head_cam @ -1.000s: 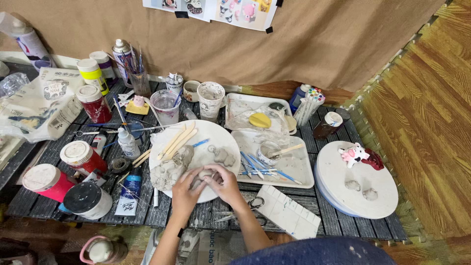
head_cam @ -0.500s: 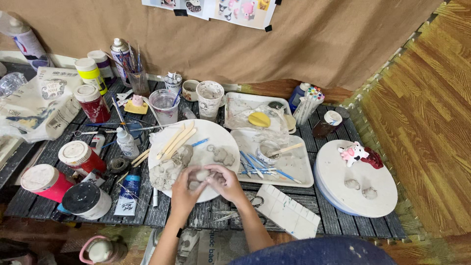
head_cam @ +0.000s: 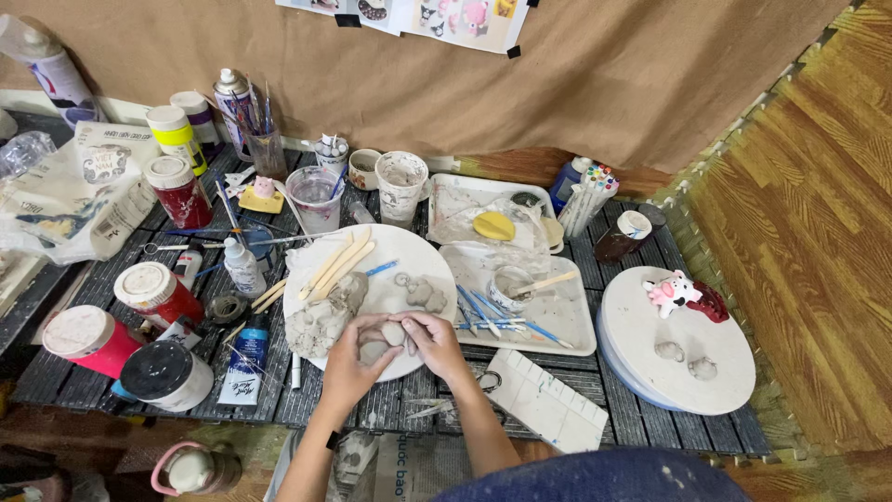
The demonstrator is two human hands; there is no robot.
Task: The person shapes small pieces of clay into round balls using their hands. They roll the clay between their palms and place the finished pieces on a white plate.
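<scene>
dark slatted table (head_cam: 641, 432): round white plate (head_cam: 423, 251), two trays, paint jars, white turntable (head_cam: 641, 353).

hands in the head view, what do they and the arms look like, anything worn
Both forearms are bare, with no sleeves in view. The left hand has a dark band at the wrist, perhaps a watch or bracelet; too small to tell. The right hand shows no glove or ring that I can make out. Fingers are uncovered.

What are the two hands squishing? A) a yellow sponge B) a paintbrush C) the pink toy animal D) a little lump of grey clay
D: the left hand and right hand meet around a small grey clay lump over the round white board; the yellow sponge lies in a tray and the pink figure stands on another board, both untouched.
</scene>
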